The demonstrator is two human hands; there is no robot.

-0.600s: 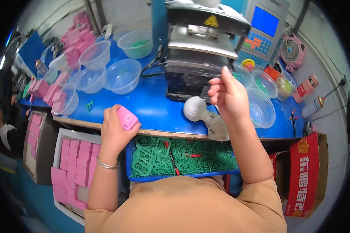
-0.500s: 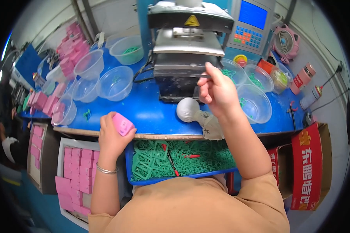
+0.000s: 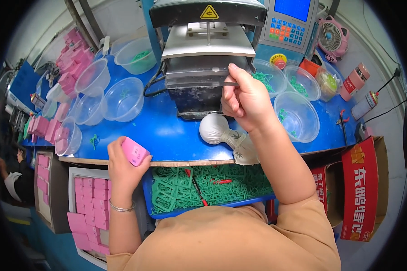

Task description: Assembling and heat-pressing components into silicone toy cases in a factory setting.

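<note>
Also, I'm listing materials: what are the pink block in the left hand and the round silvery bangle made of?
Pink block: perhaps plastic or card; its smooth, matte face leaves that open. Silvery bangle: probably polished metal, from its glints.

A pink fan (image 3: 332,37) stood by the far right corner of the counter (image 3: 167,140); a pink bottle (image 3: 355,82) and spray can (image 3: 364,105) neared its right edge.

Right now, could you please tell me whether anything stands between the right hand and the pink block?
The white, round-headed cloth bundle lies on the blue table, roughly between the right hand and the pink block in the left hand, nearer the right hand. Nothing else visibly intervenes.
</note>
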